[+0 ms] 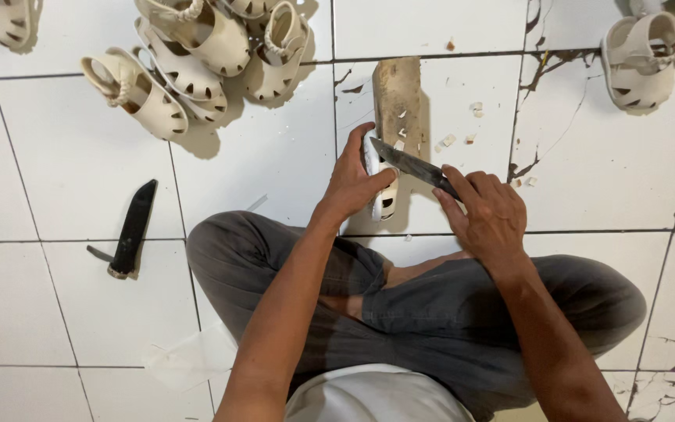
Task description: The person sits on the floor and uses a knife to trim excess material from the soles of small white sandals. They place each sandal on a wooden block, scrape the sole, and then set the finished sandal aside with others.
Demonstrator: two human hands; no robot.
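White floor tiles [80, 180] carry scraps; left hand [357, 181] grips a sandal [384, 199], right hand [487, 212] clasps a knife [408, 162].

Knife handle [456, 191] inside right fist; corner sandals [5, 19] cropped.

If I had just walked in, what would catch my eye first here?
At centre, the right hand draws a dark knife across a small cream sandal that the left hand steadies on a worn wooden block. More cream sandals are heaped on the white tiled floor at upper left.
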